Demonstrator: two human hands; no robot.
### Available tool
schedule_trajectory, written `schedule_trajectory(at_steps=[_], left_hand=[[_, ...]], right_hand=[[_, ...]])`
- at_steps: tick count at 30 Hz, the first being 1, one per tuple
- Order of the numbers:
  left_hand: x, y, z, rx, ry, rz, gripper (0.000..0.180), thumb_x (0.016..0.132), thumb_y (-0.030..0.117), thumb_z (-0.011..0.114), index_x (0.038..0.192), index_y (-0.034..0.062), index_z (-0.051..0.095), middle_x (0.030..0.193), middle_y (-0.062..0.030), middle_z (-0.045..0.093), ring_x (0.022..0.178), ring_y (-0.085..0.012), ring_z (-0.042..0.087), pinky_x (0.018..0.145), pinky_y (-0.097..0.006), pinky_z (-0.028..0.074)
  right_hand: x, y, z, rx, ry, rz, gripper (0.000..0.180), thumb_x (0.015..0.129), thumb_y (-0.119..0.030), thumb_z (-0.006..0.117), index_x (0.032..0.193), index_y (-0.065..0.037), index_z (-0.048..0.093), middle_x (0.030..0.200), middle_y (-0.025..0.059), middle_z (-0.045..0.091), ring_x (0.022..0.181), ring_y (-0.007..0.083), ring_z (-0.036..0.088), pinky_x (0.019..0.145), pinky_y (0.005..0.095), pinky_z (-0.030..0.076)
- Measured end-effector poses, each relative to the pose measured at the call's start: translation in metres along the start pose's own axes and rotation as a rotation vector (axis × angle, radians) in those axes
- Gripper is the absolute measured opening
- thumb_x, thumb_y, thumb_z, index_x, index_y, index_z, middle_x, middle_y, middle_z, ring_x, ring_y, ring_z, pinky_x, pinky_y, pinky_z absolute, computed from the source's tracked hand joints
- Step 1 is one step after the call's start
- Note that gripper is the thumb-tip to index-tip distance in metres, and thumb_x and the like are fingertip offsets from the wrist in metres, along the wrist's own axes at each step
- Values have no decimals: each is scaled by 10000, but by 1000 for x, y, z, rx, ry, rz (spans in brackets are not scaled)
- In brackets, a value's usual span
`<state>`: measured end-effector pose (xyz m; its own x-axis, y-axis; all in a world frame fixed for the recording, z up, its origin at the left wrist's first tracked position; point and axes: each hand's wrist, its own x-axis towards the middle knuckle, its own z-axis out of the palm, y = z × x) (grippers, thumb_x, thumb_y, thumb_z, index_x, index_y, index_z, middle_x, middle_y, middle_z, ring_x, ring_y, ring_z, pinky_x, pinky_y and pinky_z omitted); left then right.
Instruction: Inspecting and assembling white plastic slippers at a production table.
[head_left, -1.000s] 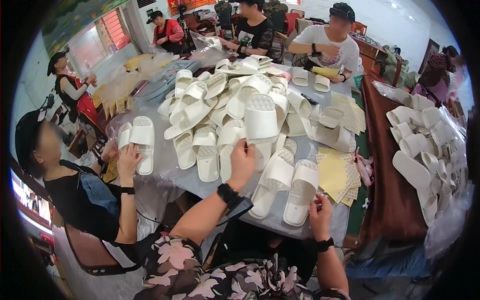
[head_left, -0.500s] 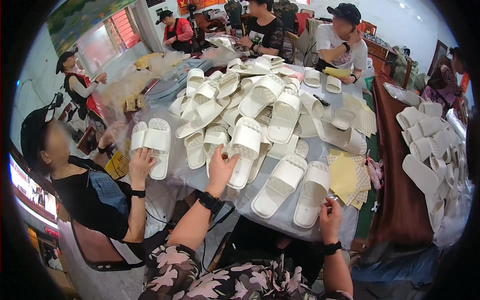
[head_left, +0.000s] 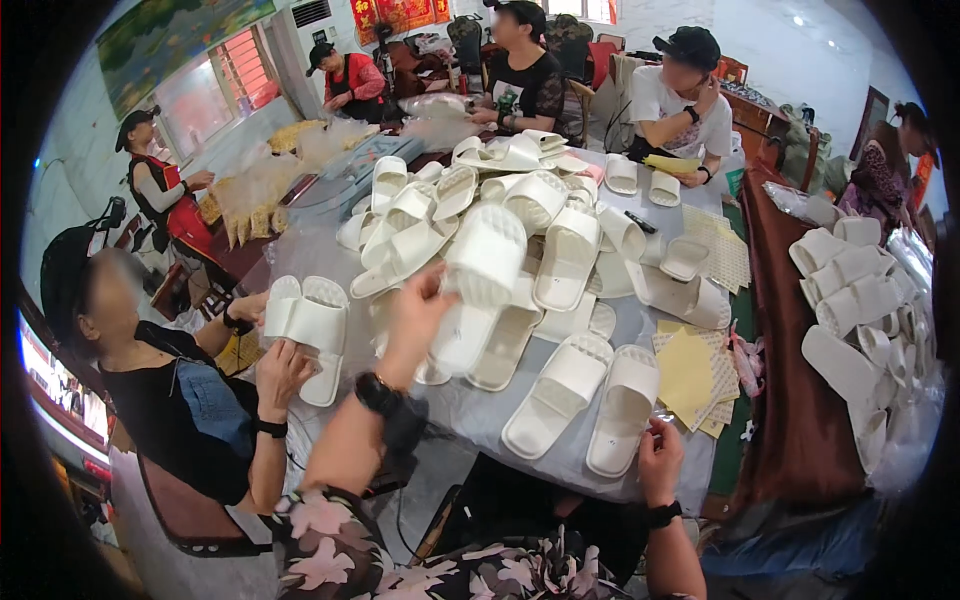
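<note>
At the front of a big pile of white slide slippers [head_left: 405, 250], my left hand [head_left: 415, 320] grips the side of one white slipper [head_left: 484, 255]. That slipper is smeared by motion and appears raised off the pile, its toe end pointing away from me. Close to the table's near edge, my right hand [head_left: 661, 462] is closed, its thumb and fingers pinched together. A small glint shows just above the fingertips; what they hold, I cannot make out. Two slippers lie side by side between my hands, a left one [head_left: 545, 410] and a right one [head_left: 620, 425], the latter close to my right hand.
Yellow sticker sheets [head_left: 690, 370] lie right of the pair. More slippers [head_left: 850, 270] are heaped on a brown cloth [head_left: 790, 400] at the right. A co-worker's hand [head_left: 283, 378] holds a pair of slippers [head_left: 318, 325] at the left. Other people sit around the table.
My left hand has shifted left and up with the slipper, which now blurs. My right hand stays near the right-hand slipper. The co-worker at left has moved their pair slightly, and the view has shifted a little.
</note>
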<state>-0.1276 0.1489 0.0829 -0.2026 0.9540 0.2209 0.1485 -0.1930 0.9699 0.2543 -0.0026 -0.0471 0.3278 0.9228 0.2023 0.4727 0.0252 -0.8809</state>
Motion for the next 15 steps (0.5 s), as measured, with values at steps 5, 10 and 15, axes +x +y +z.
schedule_trajectory(at_steps=[5, 10, 15], left_hand=[[152, 71, -32, 487, 110, 329, 480, 826, 293, 677, 1157, -52, 634, 1043, -199, 709, 912, -260, 688, 806, -345, 513], [162, 36, -15, 998, 177, 390, 469, 841, 369, 650, 1136, 5, 660, 1022, -237, 682, 975, -393, 649, 865, -442, 506], [18, -25, 59, 803, -220, 481, 461, 853, 291, 664, 1199, -8, 601, 1084, -220, 656, 1032, -373, 609, 895, -451, 479]], right_hand=[[3, 13, 10, 1, 24, -50, 216, 844, -17, 608, 1057, 9, 633, 830, 118, 630, 670, 200, 604, 623, 319, 495], [6, 2, 15, 7, 46, -45, 211, 843, -41, 624, 1048, 7, 639, 847, 123, 646, 684, 209, 623, 629, 315, 504], [11, -6, 9, -28, 45, 48, 255, 828, -99, 674, 1062, -5, 635, 850, 124, 650, 691, 229, 632, 635, 328, 510]])
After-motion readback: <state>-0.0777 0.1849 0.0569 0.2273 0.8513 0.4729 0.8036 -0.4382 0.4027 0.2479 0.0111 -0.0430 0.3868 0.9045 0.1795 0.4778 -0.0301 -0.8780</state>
